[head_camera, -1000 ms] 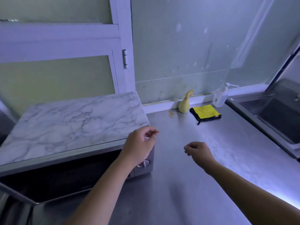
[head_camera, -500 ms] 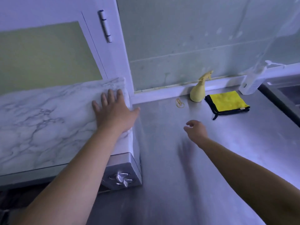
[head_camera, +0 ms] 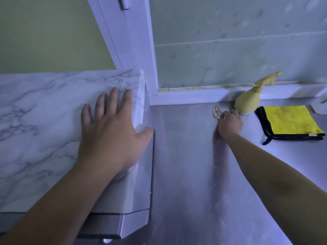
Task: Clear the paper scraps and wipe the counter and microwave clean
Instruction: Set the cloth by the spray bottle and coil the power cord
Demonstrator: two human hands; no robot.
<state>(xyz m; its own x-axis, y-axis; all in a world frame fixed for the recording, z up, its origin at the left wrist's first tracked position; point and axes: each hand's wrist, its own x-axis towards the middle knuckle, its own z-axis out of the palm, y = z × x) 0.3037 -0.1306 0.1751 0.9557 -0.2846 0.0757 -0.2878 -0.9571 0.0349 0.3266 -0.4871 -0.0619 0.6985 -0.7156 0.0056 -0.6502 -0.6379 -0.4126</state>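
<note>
1. Head view, nearest first: left forearm crossing the microwave (head_camera: pixel 136 221) at lower left, metal front corner showing under a marble-patterned top (head_camera: pixel 35 129).
2. Left hand (head_camera: pixel 109 138) pressed flat on that top by its right edge, fingers straight and spread, grip apart, thumb hanging over the edge.
3. Steel bench (head_camera: pixel 185 183) right of the microwave, dull and streaked, with the right forearm stretched over it.
4. Right hand (head_camera: pixel 230 124) far back on the bench, fingers curled down at the right side of a thin yellowish loop (head_camera: pixel 216 111); cannot tell whether the grip is clamped on the loop or only beside it.
5. Just beside that hand, yellow spray bottle (head_camera: pixel 247 103) against the wall ledge, nozzle pointing right.
6. Right of the bottle, folded yellow cloth (head_camera: pixel 290 121) with black edging, flat on the bench, apart from the hand.
7. Farthest: white frame (head_camera: pixel 134 41) with a hinge (head_camera: pixel 124 3) behind the microwave, and a spotted pale wall panel (head_camera: pixel 230 41).
</note>
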